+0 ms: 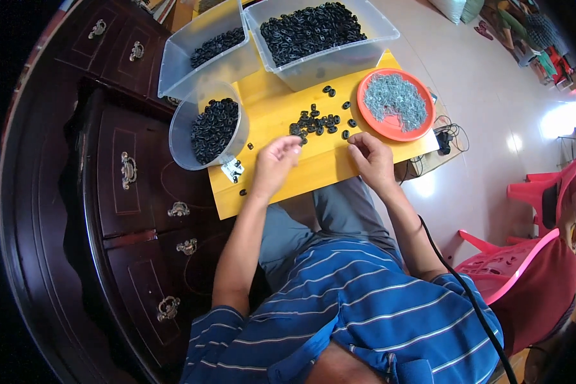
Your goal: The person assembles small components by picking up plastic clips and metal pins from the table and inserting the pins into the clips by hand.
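Note:
My left hand (276,165) is over the near part of the yellow table, its fingers curled together. Right at its fingertips lies the edge of a loose pile of small black oval two-holed pieces (313,121); whether one is in the fingers is hidden. My right hand (374,164) is bent into a pinch near a few single black pieces (345,134), and what it holds, if anything, is too small to make out. Beyond it, a red round plate (368,115) carries a heap of small silvery metal parts (395,99).
A round clear tub (180,144) of black pieces stands at the table's left edge. Two clear plastic bins (173,70) (307,75) with more pieces are at the back. Dark drawers (128,211) stand left. Pink chairs (502,262) and a black cable (461,281) are right.

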`<move>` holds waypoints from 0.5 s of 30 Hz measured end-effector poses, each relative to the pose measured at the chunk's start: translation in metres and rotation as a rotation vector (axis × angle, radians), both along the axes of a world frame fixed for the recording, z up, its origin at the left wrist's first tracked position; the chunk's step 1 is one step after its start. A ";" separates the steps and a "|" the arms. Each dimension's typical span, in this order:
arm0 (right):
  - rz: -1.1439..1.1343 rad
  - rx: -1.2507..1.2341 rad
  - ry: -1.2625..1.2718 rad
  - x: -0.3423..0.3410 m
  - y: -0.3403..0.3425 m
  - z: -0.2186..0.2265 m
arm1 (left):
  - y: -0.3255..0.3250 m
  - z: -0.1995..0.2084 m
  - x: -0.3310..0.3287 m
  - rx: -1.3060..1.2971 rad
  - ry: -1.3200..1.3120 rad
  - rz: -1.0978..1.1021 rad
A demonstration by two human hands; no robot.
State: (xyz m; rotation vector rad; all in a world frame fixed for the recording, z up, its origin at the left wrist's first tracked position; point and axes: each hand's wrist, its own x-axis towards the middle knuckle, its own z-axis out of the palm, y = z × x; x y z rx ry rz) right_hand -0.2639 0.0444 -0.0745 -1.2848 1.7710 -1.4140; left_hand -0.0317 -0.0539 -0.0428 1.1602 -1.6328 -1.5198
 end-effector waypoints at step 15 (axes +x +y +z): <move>0.077 -0.053 0.115 -0.007 0.018 0.009 | -0.026 0.038 -0.137 -0.757 -0.345 -0.351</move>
